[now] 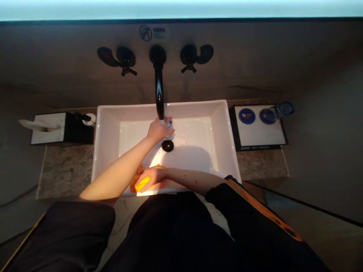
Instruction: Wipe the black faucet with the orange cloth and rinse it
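Dim brown wall and a stone counter [66,172] frame the white rectangular sink [107,124] I am leaning over, with a pale strip of light running along the very top of the view. My left hand [159,129] reaches across the basin to just under the tip of the black spout [159,90], its fingers curled loosely around a small clear item with a blue bit [169,124] (too small and blurred for me to say what it is, or how firmly I grip it). Just below that hand sits the round black drain [167,146] in the wet basin floor. My right hand [149,179] is at the near wall of the sink, fingers folded down over a yellow-orange cloth [141,184] and pressing it against the white inner edge; the cloth bulges out to the left of my knuckles. My forearms cross, the left one passing over the right wrist, and both dark sleeves are pushed up. Two black tap handles [126,60] stand on the wall on either side of the spout. On the counter to the left is a black tissue box [56,128] with a tissue sticking out, and to the right a black-rimmed tray [259,130] bearing two blue round coasters [246,116] and a clear glass [279,111].
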Demonstrator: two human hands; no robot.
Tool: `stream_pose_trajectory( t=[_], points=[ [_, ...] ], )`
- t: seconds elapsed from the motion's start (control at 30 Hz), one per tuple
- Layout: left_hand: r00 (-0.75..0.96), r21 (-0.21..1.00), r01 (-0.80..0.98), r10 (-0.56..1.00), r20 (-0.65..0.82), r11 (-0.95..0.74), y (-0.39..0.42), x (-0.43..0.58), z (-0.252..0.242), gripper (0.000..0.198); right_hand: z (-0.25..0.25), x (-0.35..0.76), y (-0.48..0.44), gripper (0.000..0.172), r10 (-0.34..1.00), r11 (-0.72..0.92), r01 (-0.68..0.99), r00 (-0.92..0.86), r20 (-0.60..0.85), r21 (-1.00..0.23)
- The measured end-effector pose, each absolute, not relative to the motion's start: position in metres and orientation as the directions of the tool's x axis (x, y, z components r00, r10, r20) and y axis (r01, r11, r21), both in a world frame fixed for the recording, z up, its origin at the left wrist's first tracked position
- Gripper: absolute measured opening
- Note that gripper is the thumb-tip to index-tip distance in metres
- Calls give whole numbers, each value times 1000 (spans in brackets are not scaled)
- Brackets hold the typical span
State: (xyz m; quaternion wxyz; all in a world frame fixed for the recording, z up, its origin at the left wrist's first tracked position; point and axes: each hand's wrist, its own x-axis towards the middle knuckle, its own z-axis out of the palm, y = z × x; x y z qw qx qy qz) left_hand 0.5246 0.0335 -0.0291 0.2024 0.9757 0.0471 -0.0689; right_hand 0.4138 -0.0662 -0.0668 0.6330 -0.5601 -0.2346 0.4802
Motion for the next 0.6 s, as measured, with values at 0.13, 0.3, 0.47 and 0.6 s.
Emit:
stream_pose_trajectory(
  t=[0.13, 0.3, 0.47, 0.6],
  points=[
    [993, 408, 93, 58, -98, -908, 37, 546, -35, 63, -51, 448, -147, 26, 990, -138, -190, -34, -134, -972],
    [998, 519, 65, 49, -46, -852, 41, 562, -41, 60, -37, 480, -244, 24, 964, -260, -103, 34, -265, -960],
    [989, 702, 147, 102, -105, -697, 42, 553, -37, 53, -35, 494, -284, 28, 748, -657, 47, 166, -643, -752],
    [978, 793, 197, 166, -123, -576, 51, 528, -28, 49, -30, 501, -283, 21, 663, -746, 273, 394, -636, -608]
  ],
)
